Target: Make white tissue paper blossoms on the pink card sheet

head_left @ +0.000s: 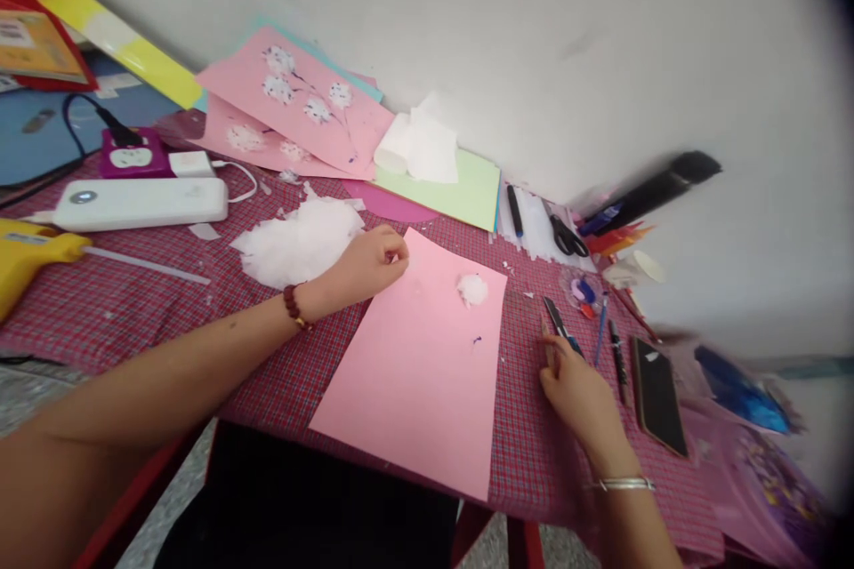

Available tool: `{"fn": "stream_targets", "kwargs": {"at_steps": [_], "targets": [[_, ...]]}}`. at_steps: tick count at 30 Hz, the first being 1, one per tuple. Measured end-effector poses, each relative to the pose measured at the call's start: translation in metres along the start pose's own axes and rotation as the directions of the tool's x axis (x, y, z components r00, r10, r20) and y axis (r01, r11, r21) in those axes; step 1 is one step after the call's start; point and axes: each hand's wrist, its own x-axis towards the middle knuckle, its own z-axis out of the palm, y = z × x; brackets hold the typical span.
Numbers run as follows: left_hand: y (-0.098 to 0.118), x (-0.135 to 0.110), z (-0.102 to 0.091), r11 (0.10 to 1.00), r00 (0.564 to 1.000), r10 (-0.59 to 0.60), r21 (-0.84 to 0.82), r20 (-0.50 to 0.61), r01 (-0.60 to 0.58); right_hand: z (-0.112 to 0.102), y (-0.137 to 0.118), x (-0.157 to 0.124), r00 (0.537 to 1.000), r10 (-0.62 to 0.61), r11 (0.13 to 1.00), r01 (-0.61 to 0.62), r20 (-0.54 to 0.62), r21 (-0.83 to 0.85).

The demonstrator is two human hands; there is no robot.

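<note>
A sheet of pink paper (414, 391) lies on the table in front of me. Near its top right is a fluffy white tuft (472, 289), with a small purple mark below it. My left hand (374, 260) is closed, fingertips pinched over the sheet's top left corner; anything inside is hidden. Beside its wrist rests a pile of torn white tissue (303, 236). Right of the sheet, my right hand (577, 391) grips a thin, light-brown stick-like tool (545, 340), its kind unclear. A craft knife (560, 320) lies just beyond those fingers.
A yellow glue gun (33, 258), a white power bank (140, 203) and a purple socket block (133, 153) sit left. Pink sheets with white flowers (300, 98) lean on the wall. Scissors (567, 236), a pen (619, 364), a paintbrush (601, 329) and a phone (657, 396) lie right.
</note>
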Motion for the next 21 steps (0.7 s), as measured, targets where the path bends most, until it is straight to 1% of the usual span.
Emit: {"fn": "stream_targets", "kwargs": {"at_steps": [2,3,4,6,8,10,11,12,13,14,17,19,21], "targets": [[-0.001,0.000,0.000,1.000,0.999,0.004,0.029,0.037,-0.005,0.002,0.002,0.000,1.000,0.006,0.980,-0.001,-0.024,0.201],[-0.002,0.001,0.000,0.999,0.999,0.002,0.042,0.053,-0.004,0.003,0.001,-0.002,0.999,0.027,0.939,-0.016,-0.027,0.343],[-0.003,0.001,0.000,0.999,0.997,-0.007,0.050,0.072,0.004,0.005,0.000,-0.005,0.998,0.055,0.870,-0.033,-0.031,0.492],[-0.004,0.002,0.001,0.998,0.993,-0.035,0.055,0.111,0.029,0.009,-0.004,-0.012,0.991,0.118,0.662,-0.035,-0.058,0.748],[-0.003,0.003,0.002,0.997,0.988,-0.060,0.048,0.145,0.054,0.012,-0.010,-0.019,0.980,0.170,0.430,0.021,-0.104,0.902],[0.000,0.002,0.003,0.997,0.984,-0.077,0.033,0.159,0.073,0.013,-0.015,-0.026,0.968,0.215,0.231,0.081,-0.132,0.970],[0.002,0.001,0.003,0.997,0.983,-0.083,0.019,0.161,0.081,0.012,-0.018,-0.029,0.966,0.225,0.157,0.095,-0.130,0.983],[0.005,0.000,0.003,0.996,0.982,-0.088,0.001,0.168,0.089,0.009,-0.022,-0.031,0.965,0.229,0.106,0.106,-0.128,0.989],[0.009,-0.002,0.003,0.995,0.979,-0.091,-0.021,0.182,0.096,0.007,-0.025,-0.034,0.965,0.228,0.081,0.116,-0.132,0.990],[0.012,-0.004,0.003,0.994,0.974,-0.090,-0.042,0.207,0.101,0.003,-0.029,-0.036,0.964,0.223,0.081,0.132,-0.147,0.988],[0.020,-0.009,0.003,0.993,0.952,-0.084,-0.052,0.295,0.104,-0.007,-0.041,-0.042,0.944,0.209,0.156,0.227,-0.257,0.961],[0.022,-0.010,0.003,0.995,0.950,-0.090,-0.023,0.297,0.102,-0.013,-0.049,-0.042,0.918,0.216,0.204,0.292,-0.334,0.935],[0.022,-0.010,0.002,0.994,0.961,-0.099,-0.013,0.260,0.106,-0.017,-0.055,-0.041,0.897,0.229,0.232,0.327,-0.378,0.916]]}}
